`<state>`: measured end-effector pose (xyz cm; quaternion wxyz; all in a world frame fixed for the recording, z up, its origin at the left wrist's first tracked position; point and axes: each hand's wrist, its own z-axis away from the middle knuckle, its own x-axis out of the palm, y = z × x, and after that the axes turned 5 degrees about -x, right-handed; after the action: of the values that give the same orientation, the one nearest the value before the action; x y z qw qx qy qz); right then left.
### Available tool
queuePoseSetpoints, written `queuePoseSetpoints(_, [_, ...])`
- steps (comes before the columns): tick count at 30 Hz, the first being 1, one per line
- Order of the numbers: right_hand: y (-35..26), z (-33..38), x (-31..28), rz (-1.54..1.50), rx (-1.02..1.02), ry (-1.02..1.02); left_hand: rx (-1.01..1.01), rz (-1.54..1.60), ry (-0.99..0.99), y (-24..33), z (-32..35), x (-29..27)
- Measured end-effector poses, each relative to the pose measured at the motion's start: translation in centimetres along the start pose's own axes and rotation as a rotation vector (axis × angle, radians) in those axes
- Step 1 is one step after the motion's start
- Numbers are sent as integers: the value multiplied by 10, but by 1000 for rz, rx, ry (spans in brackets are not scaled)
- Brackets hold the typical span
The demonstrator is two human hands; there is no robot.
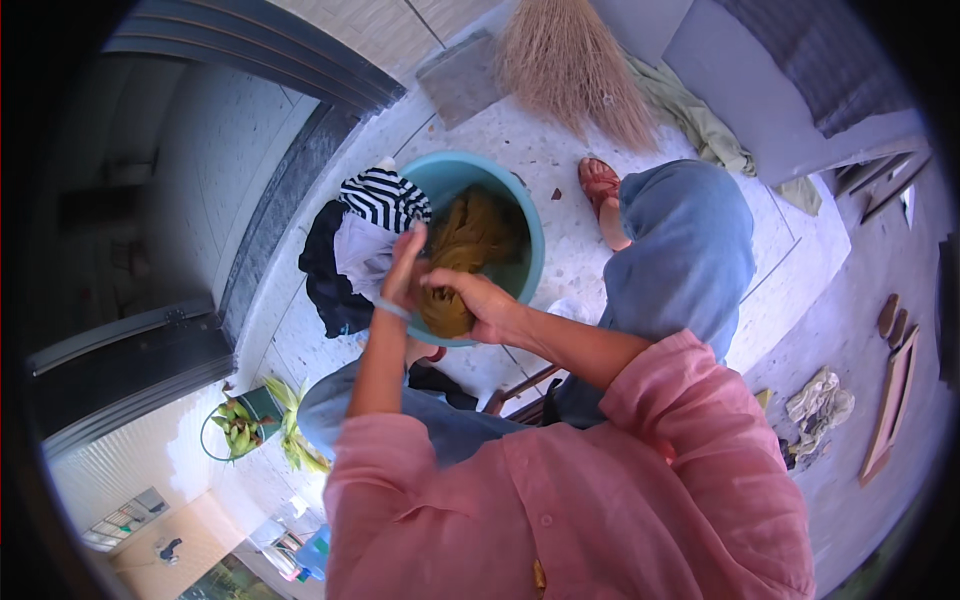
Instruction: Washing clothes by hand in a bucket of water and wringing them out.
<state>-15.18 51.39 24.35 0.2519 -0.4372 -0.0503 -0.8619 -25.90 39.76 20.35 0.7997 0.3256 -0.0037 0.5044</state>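
Note:
A light-blue basin (535, 235) stands on the floor between my knees, holding dark water and a wet mustard-brown cloth (475, 235). My right hand (482, 303) grips a bunched part of this cloth at the basin's near side, with the thumb on top. Close beside it, my left hand (404, 265) is held edge-on over the left rim, its fingers stretched out and partly blurred by motion. Against the basin's left side lie a black-and-white striped cloth (385, 197), a white cloth (362, 248) and a black cloth (325, 270).
A straw broom (570, 70) lies beyond the basin, near a pale green cloth (690, 115). At left is a dark door sill (275, 205). A green pot with a plant (240, 425) stands lower left. On the right, a crumpled cloth (820, 405) lies near a wooden frame (890, 410).

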Motion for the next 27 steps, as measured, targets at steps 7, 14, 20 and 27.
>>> queuePoseSetpoints(7, [13,7,12,-659,185,-349,293,934,-150,-76,-10,-2])
queuePoseSetpoints(14, [8,18,-9,-431,170,-320,-24,1056,-463,-27,-21,19])
queuePoseSetpoints(20, [18,10,-4,259,53,18,-175,31,92,9,0,12])
queuePoseSetpoints(27, [49,-17,-10,627,75,217,-187,-1066,366,3,-25,0])
